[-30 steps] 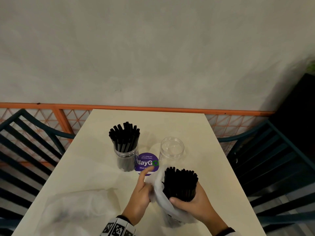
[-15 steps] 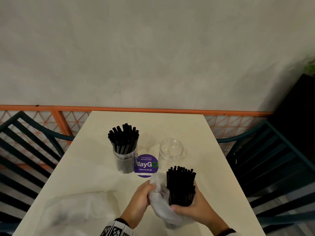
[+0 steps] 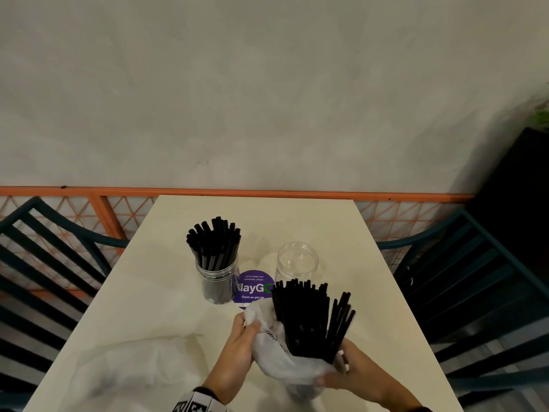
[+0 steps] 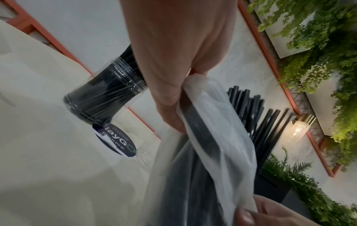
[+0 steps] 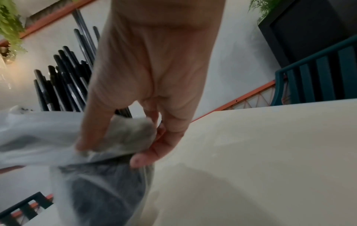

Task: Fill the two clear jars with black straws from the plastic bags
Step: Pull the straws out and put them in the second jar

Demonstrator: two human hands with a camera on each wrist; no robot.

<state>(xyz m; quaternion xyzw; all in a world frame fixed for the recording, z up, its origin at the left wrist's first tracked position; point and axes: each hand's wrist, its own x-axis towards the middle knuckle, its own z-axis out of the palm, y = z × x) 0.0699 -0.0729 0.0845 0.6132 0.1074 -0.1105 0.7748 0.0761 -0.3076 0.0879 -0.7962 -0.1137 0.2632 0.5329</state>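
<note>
A clear jar [image 3: 218, 281] full of black straws stands on the cream table [image 3: 312, 221]; it also shows as the filled jar [image 4: 104, 97]. To its right stands an empty clear jar [image 3: 297, 261]. In front of it a bundle of black straws [image 3: 310, 319] sticks up out of a white plastic bag [image 3: 282, 361]. My left hand [image 3: 240, 343] grips the bag's left edge, seen as the bag [image 4: 208, 137]. My right hand [image 3: 353, 373] pinches the bag's right side, the bag [image 5: 123, 134] bunched between thumb and fingers. The straws [image 5: 61, 85] fan outward.
A second, flattened plastic bag [image 3: 127, 370] lies at the table's near left. A round purple sticker [image 3: 252, 288] is on the table between the jars. Dark teal slatted chairs [image 3: 463, 281] flank the table on both sides, with an orange railing [image 3: 237, 191] behind.
The bag has been pulled down along the bundle, baring more of the straws, which now fan out to the right. My left hand went from pointing to gripping the bag's edge.
</note>
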